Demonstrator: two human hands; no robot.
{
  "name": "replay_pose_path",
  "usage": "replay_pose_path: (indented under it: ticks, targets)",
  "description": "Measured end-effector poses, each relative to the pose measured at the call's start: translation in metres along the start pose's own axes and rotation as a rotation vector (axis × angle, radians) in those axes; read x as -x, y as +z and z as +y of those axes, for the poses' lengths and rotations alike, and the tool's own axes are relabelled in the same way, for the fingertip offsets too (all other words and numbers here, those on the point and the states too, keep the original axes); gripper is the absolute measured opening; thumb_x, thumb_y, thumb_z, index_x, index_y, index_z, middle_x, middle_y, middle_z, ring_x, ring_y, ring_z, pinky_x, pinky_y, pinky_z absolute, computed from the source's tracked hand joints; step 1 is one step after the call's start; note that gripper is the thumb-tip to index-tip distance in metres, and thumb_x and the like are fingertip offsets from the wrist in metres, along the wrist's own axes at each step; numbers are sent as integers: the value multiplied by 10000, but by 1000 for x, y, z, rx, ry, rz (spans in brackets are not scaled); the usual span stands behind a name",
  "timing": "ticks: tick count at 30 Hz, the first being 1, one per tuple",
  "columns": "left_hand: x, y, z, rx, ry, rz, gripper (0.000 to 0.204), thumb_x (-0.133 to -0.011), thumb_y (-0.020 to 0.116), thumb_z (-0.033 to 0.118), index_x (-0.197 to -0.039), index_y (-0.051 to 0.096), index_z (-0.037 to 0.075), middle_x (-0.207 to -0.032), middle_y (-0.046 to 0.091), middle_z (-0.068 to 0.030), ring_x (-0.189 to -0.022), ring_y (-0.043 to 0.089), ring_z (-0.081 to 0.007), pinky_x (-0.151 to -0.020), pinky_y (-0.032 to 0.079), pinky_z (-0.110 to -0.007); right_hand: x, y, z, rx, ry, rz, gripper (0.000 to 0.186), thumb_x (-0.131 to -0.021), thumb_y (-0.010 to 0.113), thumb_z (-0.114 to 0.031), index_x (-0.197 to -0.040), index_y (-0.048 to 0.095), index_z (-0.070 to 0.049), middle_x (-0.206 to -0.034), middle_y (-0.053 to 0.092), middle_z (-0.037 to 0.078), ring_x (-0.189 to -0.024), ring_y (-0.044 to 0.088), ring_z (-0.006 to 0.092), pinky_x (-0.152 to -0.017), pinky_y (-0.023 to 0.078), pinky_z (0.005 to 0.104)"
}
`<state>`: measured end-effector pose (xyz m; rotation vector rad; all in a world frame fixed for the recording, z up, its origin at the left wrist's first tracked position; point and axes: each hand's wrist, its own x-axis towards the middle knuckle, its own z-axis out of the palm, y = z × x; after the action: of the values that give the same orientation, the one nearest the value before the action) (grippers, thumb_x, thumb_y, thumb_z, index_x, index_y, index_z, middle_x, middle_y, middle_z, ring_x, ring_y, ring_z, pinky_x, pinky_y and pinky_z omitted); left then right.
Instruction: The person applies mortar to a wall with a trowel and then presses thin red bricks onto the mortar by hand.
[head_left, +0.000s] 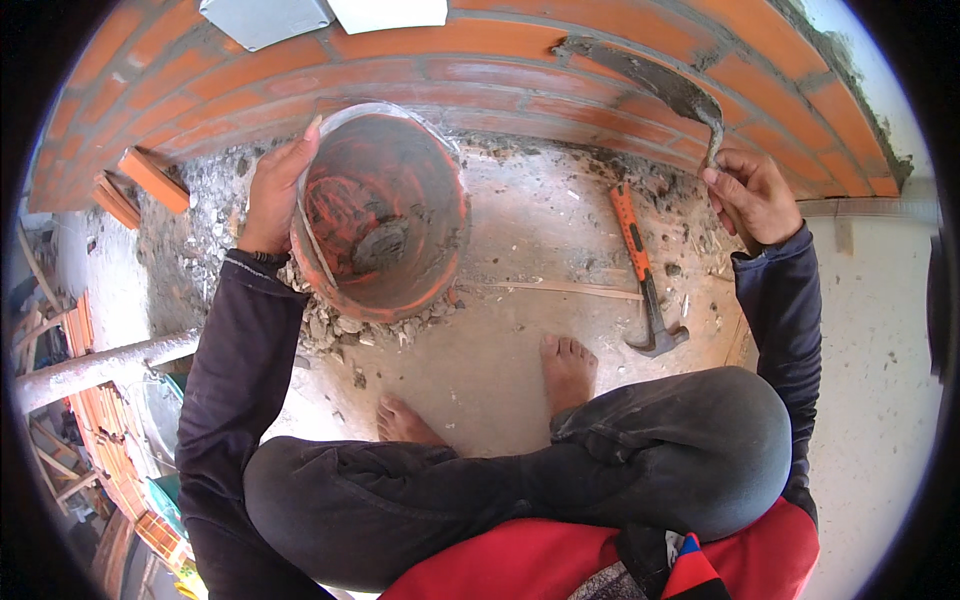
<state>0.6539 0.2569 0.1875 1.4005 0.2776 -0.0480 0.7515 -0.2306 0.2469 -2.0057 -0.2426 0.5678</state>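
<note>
1. Because my left grip (277, 192) is clamped on one side of the rim of the round, orange-red, mortar-smeared plastic bucket (440, 270), all my control comes from that edge; a gritty or wet rim could slip from my fingers.

2. The bucket is in front of me, left of centre and near the orange brick wall with grey joints (480, 75). Its mouth leans toward me, with loose grey rubble (345, 330) around its lower edge, so uneven footing could make it rock or tip.

3. Only a small lump of wet grey mortar (382, 245) shows at the bottom; a hard tilt could slide it toward the lip and onto the floor.

4. My right grip (752, 195) is closed around the handle of the long, grey, mortar-coated metal trowel (665, 85). Its blade is raised before the wall; I cannot tell whether they touch. A loose wrist could scrape the brick or drop wet mortar.

5. The claw hammer with an orange-and-black handle and steel head (634, 240) lies on the floor beneath my right arm, where a careless step could catch it.

6. My bare left foot (408, 422) and bare right foot (570, 370) are unprotected; a dropped trowel or sharp rubble could cut them.
</note>
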Motion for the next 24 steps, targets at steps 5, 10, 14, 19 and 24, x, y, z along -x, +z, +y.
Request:
replay_pose_path:
  ticks: [5,10,14,19,24]
  targets:
    - [0,-4,1,-43,-19,-13,435,-1007,535,330,-1164,636,-63,-1083,673,-94,-934,637,-144,-830,513,-282,4,-2,26,-138,-56,28,195,-948,633,-189,-855,626,-17,-615,514,-11,-469,458,67,-429,362,230]
    - [0,-2,2,-111,15,9,438,-1010,526,333,-1168,635,-60,-1093,671,-95,-943,637,-148,-841,511,-281,14,15,53,175,-153,137,190,-939,638,-172,-892,647,11,-655,550,-2,-536,466,64,-496,383,250]
    - [-3,-5,0,-28,-18,-7,446,-1014,517,335,-1179,626,-65,-1095,671,-94,-947,638,-148,-842,510,-280,-4,25,51,466,-383,129,221,-925,660,-184,-879,635,30,-658,553,-1,-544,474,73,-525,403,259]
    - [-4,-5,-5,-9,-3,-23,447,-1012,523,337,-1178,623,-66,-1095,671,-101,-948,641,-153,-834,519,-287,-20,15,56,36,-133,58,204,-938,645,-179,-906,647,23,-666,580,6,-512,461,55,-449,368,239]
    - [1,0,1,-37,-27,-26,434,-1012,524,326,-1178,622,-63,-1116,665,-102,-951,642,-156,-840,520,-291,-10,27,70,-231,-155,91,197,-946,637,-187,-902,656,4,-625,546,0,-496,466,56,-448,373,231]
